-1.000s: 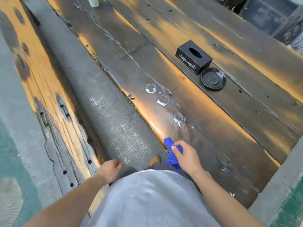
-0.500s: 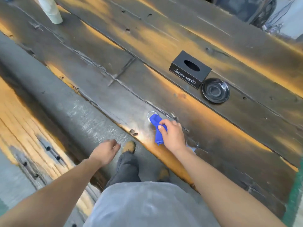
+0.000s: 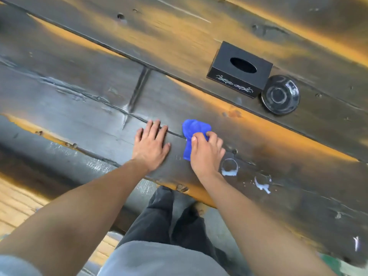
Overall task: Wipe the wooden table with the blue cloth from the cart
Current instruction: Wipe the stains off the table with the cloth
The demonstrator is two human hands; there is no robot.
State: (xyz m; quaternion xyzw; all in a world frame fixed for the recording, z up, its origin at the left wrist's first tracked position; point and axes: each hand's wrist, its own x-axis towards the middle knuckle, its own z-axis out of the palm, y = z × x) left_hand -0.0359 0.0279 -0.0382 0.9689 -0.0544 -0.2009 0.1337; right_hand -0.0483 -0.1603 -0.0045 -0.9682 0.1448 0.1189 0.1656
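Observation:
The dark wooden table (image 3: 83,100) of wide planks fills most of the view. My right hand (image 3: 206,154) presses the crumpled blue cloth (image 3: 194,130) flat on the near plank, fingers curled over its lower part. My left hand (image 3: 151,145) lies flat on the wood just left of the cloth, fingers spread, holding nothing. A whitish ring stain (image 3: 230,166) sits right of my right wrist, and a white smear (image 3: 262,186) lies further right.
A black tissue box (image 3: 239,69) stands on the far plank, with a black saucer (image 3: 280,94) touching its right end. A grey bench (image 3: 59,156) runs under the table's near edge. My legs (image 3: 165,220) stand between them.
My right hand has slid the cloth further onto the table, past the ring stain. My left hand has come up from beside my leg and now rests flat on the wood.

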